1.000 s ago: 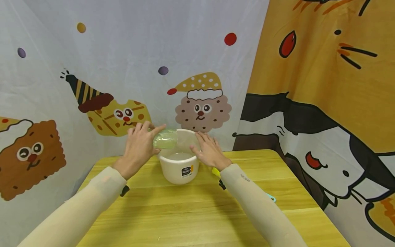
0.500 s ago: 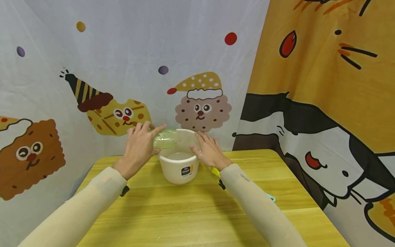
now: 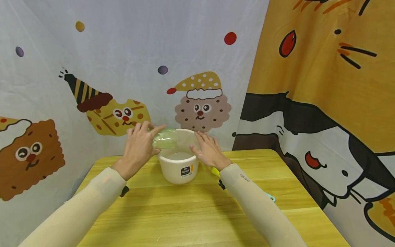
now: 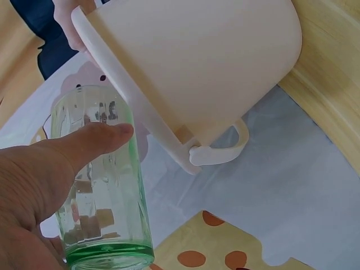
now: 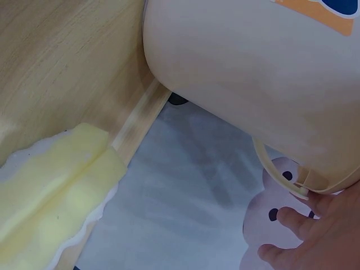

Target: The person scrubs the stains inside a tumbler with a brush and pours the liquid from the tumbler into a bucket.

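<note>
My left hand (image 3: 139, 145) grips a clear, green-tinted drinking glass (image 3: 165, 139), thumb along its side. The glass lies tipped sideways over the rim of a white plastic bucket (image 3: 172, 173), its mouth toward the inside. In the left wrist view the thick green base of the glass (image 4: 109, 256) faces away from the bucket. My right hand (image 3: 211, 150) holds the bucket's right rim, thumb on the inner side and fingers outside. The right wrist view shows these fingers (image 5: 295, 222) close to the handle's hinge. A pale handle (image 4: 242, 143) hangs at the bucket's side.
The bucket stands toward the back of the wooden table (image 3: 185, 219), near a printed cloth backdrop (image 3: 191, 41). A yellow, white-edged soft piece (image 5: 62, 185) lies to the right of the bucket. Part of a turquoise item (image 3: 271, 197) shows beside my right forearm.
</note>
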### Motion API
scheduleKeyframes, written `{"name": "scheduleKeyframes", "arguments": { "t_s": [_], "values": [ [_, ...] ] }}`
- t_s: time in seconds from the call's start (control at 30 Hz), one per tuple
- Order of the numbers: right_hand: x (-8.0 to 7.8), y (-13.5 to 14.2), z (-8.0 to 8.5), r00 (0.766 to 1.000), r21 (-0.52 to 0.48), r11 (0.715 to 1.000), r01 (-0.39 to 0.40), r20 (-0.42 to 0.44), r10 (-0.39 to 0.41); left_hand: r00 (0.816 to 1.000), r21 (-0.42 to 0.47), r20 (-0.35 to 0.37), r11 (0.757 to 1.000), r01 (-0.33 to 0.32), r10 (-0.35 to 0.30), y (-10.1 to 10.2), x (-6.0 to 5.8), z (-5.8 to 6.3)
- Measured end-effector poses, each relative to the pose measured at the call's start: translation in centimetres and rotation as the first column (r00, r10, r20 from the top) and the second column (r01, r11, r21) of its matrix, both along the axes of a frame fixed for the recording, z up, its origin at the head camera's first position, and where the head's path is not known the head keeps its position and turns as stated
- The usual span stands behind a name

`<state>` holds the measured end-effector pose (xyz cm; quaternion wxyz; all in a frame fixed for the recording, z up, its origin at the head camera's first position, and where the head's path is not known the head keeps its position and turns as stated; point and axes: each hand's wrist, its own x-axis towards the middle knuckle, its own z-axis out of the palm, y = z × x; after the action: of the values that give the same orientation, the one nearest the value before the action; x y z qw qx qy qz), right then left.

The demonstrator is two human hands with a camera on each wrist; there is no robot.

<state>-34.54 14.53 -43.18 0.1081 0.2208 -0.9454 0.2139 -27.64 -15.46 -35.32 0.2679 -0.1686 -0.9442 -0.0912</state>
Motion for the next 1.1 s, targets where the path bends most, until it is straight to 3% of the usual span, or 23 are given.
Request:
{"name": "scheduleKeyframes", "arguments": {
  "t_s": [0.43, 0.87, 1.1],
  "values": [
    [0.1, 0.0, 0.1, 1.0, -0.01, 1.0, 0.003, 0.017, -0.003, 1.0, 0.053, -0.011, 0.999, 0.004, -0.003, -0.3, 0.2, -0.3],
    [0.1, 0.0, -0.1, 1.0, 0.004, 1.0, 0.003, 0.004, -0.003, 0.999, 0.187, -0.021, 0.982, 0.035, -0.032, -0.9, 0.6, -1.6],
    [0.1, 0.0, -0.1, 1.0, -0.008, 1.0, 0.003, 0.008, -0.003, 1.0, 0.266, 0.027, 0.964, 0.007, -0.015, -0.9, 1.3, -2.3]
  ]
}}
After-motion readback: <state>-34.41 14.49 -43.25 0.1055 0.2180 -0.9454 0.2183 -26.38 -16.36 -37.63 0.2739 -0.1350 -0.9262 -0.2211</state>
